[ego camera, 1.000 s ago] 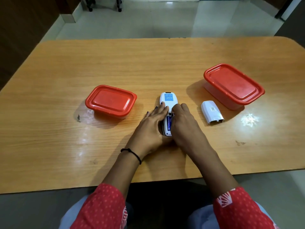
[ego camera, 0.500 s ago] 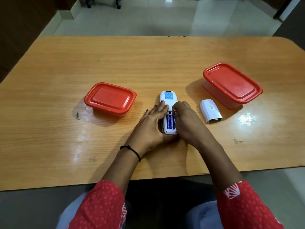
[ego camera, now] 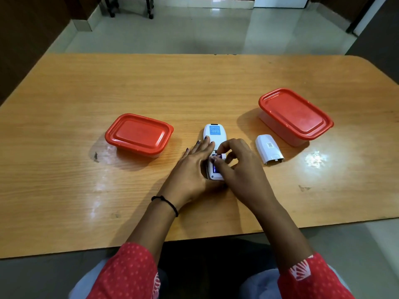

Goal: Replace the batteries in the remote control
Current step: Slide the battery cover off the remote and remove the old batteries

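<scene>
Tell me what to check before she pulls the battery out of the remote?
1. White plastic remote lies flat on the wooden table: ok.
2. Left hand steadies it: ok.
3. White battery cover is off, lying apart to the right: ok.
4. Right hand fingers pinch the blue battery: cannot tell, partly hidden.
5. Red-lidded containers closed, so new batteries ready: cannot tell.
</scene>
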`<state>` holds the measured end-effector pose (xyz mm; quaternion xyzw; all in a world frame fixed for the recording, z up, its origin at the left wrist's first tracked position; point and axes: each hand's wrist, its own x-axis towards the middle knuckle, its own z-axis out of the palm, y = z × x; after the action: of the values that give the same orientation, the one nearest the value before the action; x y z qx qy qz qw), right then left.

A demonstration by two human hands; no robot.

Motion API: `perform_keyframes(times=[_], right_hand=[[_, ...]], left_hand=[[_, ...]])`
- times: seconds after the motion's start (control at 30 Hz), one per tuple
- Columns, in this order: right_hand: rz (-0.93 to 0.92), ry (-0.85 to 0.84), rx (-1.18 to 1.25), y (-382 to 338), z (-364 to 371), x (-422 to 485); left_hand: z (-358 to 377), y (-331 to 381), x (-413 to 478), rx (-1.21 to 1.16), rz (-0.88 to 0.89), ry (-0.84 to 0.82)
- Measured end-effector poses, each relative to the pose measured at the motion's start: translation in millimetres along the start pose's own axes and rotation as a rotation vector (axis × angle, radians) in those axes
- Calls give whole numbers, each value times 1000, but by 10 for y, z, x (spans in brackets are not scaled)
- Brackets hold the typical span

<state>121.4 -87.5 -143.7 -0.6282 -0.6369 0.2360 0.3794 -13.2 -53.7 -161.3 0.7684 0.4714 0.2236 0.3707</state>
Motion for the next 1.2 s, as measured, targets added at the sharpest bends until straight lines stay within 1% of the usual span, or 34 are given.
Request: perform_keyframes(times=[0.07,0.1,0.2,0.23,0.27,0.3,0.37,0.43,0.5,0.6,0.67,0.73,0.77,0.87,1.0,1.07,1.13,1.2], right_hand=[[-43,26,36,-36,-21,-78],[-48,66,54,-42,-52,-101],[-10,299,101,20,-285,-85],[14,350,82,63,-374,-79],[52,364,41,111,-434,-80],[102,346,-22,165,-464,-93],[183,250,-186,272,-431,-114],[201,142,-318,311,-351,-107],[194,102,-373,317,-319,-77],[144,155,-405,270,-320,-60],[23,198,-397,195,-259,-52],[-82,160,-349,126,-137,-25],[-100,118,-337,102,-67,-17],[-61,49,-359,80,59,25],[-56,76,-386,55,104,120],[-62,74,-438,22,130,141],[-30,7,-490,1,181,151],[14,-47,-477,10,190,155]], left_hand=[[-15,-6,3,-6,6,-11],[-19,-14,1,-12,5,-6],[1,-25,-6,-2,-5,15],[7,-19,-12,8,-4,15],[9,-16,-18,17,-1,12],[5,-9,-24,23,4,3],[-15,-9,-31,14,9,-21],[-42,-13,-44,-13,11,-45],[-51,-15,-51,-32,15,-58],[-56,-24,-54,-57,14,-56],[-64,-36,-44,-83,11,-50],[-68,-42,-33,-101,13,-48],[-66,-44,-30,-106,13,-48],[-44,-45,-27,-116,16,-42],[-15,-51,-14,-122,10,-27],[-13,-52,-1,-113,7,-26],[-25,-68,-3,-98,8,-24],[-25,-65,-17,-91,18,-24]])
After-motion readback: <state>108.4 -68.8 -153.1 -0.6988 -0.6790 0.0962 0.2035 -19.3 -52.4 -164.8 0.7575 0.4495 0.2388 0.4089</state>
